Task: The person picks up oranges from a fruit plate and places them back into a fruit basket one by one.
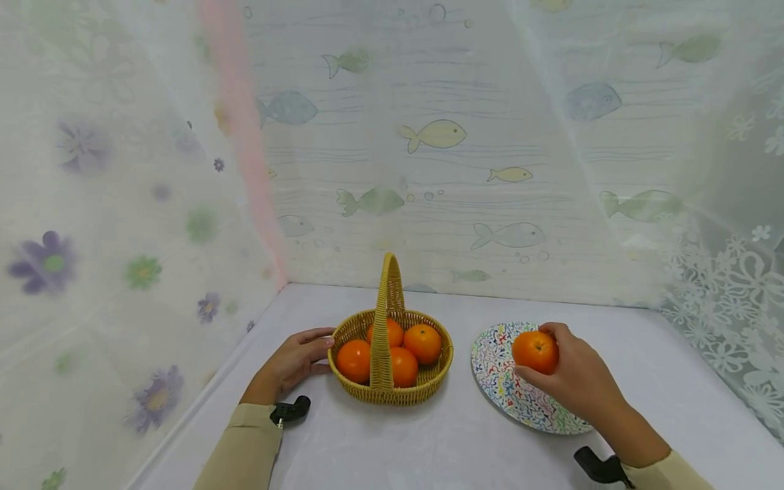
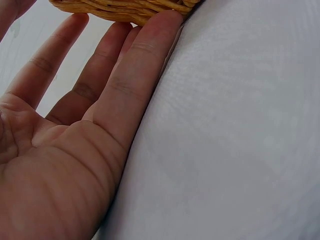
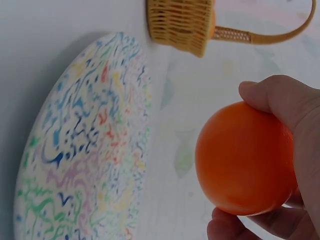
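Note:
An orange [image 3: 245, 159] is gripped between the thumb and fingers of my right hand [image 1: 578, 371]. In the right wrist view it hangs above a round plate [image 3: 85, 150] with multicoloured squiggles, apart from its surface. To the left stands a yellow wicker basket [image 1: 404, 397] with a tall arched handle. Several oranges [image 1: 422, 343] lie inside it. My left hand [image 1: 297, 361] rests beside the basket, its fairly straight fingertips touching the wicker side, as the left wrist view also shows.
A white cloth [image 1: 465, 449] covers the table. Behind it hangs a curtain printed with fish [image 1: 437, 134]; a flowered curtain [image 1: 92, 272] borders the left, white lace [image 1: 729, 327] the right. Small black devices [image 1: 292, 409] are strapped to both wrists.

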A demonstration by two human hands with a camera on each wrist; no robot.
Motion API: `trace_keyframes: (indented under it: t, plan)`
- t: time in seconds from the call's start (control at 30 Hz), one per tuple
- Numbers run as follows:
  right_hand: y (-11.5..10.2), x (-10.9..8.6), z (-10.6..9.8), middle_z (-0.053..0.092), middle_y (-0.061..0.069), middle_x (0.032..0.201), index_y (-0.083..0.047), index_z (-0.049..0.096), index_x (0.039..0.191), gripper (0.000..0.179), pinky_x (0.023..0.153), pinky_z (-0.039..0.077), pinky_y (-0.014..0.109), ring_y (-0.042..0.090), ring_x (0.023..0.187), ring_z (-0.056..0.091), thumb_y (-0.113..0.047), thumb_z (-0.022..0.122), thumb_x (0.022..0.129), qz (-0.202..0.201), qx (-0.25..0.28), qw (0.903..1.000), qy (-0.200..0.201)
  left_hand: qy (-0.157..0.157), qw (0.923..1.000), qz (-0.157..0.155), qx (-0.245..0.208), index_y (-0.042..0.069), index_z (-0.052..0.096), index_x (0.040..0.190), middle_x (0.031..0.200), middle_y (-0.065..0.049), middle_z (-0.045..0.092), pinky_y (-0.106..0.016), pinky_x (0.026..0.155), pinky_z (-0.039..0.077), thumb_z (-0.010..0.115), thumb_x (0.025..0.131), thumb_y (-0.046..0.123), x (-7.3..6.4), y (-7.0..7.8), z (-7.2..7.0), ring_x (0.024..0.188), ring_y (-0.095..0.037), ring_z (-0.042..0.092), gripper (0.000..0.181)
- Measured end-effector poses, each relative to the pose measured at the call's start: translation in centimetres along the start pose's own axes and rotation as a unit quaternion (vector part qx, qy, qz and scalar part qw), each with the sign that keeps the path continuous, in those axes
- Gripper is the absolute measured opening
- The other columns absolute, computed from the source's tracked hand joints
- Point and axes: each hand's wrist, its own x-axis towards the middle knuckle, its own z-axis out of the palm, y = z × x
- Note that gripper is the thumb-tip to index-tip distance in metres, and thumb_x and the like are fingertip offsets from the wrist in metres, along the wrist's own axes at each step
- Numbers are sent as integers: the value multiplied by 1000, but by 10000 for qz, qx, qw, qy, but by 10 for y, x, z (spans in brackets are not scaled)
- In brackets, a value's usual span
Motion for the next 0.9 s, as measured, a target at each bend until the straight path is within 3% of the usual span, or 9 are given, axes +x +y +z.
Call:
trace_keyframes:
  t: [0.3, 0.57, 0.9]
  plan:
    - [-20, 9, 11, 68, 16, 120, -6, 51, 134, 79, 76, 64, 48, 31, 96, 66, -49, 88, 79, -72, 381, 9991, -182, 181, 9998, -45, 12, 3, 55, 147, 138, -10, 65, -49, 95, 60, 71, 100, 21, -1, 1, 2, 115, -24, 70, 53]
    - [-32, 15, 23, 60, 15, 129, -7, 55, 136, 76, 82, 64, 51, 32, 108, 62, -44, 90, 79, -426, 428, 9982, -21, 208, 9997, -84, 26, 5, 55, 148, 139, -10, 65, -49, 95, 60, 72, 99, 22, -2, 2, 2, 115, -25, 70, 55]
    - [-53, 29, 21, 58, 14, 127, -13, 59, 139, 76, 78, 62, 40, 27, 99, 61, -49, 89, 79, -335, 695, 9970, -28, 166, 9998, -93, 6, 4, 55, 148, 139, -11, 64, -50, 95, 60, 73, 98, 23, 0, 0, 0, 116, -25, 69, 56]
